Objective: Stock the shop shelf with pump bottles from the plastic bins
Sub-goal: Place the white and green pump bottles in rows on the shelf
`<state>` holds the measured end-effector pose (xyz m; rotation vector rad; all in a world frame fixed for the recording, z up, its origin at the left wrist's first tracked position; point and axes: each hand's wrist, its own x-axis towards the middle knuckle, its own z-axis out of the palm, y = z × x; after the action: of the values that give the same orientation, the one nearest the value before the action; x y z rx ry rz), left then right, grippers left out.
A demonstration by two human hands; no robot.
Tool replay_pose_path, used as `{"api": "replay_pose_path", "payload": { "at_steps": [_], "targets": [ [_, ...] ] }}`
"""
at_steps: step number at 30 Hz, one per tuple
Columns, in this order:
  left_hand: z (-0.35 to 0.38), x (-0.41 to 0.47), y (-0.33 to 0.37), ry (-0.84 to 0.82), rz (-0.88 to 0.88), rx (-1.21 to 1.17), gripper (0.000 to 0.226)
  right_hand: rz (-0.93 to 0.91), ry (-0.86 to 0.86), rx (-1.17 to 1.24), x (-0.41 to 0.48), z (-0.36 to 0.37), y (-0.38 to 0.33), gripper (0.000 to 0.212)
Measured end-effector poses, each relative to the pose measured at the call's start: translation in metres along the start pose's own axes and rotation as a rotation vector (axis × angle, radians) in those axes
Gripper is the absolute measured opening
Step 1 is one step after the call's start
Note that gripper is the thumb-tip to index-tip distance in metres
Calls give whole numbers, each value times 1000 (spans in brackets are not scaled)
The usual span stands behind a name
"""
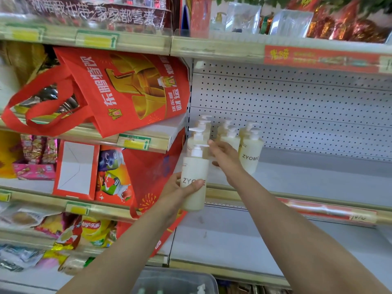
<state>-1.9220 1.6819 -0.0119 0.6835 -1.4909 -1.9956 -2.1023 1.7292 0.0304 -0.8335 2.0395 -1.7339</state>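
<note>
Pump bottle, cream and smooth, was upright in the left hand, thumb curled across its label, just before the grey shelf edge. The right hand reached among the standing bottles; its grip could not be told. Rightwards the shelf offered free room before the perforated back panel.

Exposure is running bright and even, with diffuse light coming from above. The white perforated back panel is sitting near overexposure. Glare is streaking along the clear price strips. Wide-angle distortion is bowing the shelf edges toward the borders. Blur is smearing the snack packets at lower left, and the plastic bin is reading soft. Lettering on the held pump bottle is reading fairly sharp.
</note>
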Motion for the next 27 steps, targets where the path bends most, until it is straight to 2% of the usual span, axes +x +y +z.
{"api": "replay_pose_path", "payload": {
  "at_steps": [3,6,10,15,19,21,24,27],
  "targets": [
    [16,4,4,8,15,-3,59,70,-153,38,-18,-18,-11,59],
    [34,10,7,7,32,5,63,76,-308,18,-29,-35,-18,65],
    [53,17,7,5,51,66,68,44,-361,-68,-32,-50,-21,49],
    [64,32,7,9,92,177,72,-7,-317,-87,-20,-68,-20,40],
    [50,61,15,301,161,282,87,-19,-171,-101,-5,-82,-15,54],
    [43,75,15,396,130,391,97,-16,-120,-125,3,-88,-9,57],
    [40,94,11,399,101,451,103,-9,-78,-129,13,-91,4,64],
    [42,107,5,371,142,437,97,-14,-76,-133,22,-89,14,69]
  ]
}}
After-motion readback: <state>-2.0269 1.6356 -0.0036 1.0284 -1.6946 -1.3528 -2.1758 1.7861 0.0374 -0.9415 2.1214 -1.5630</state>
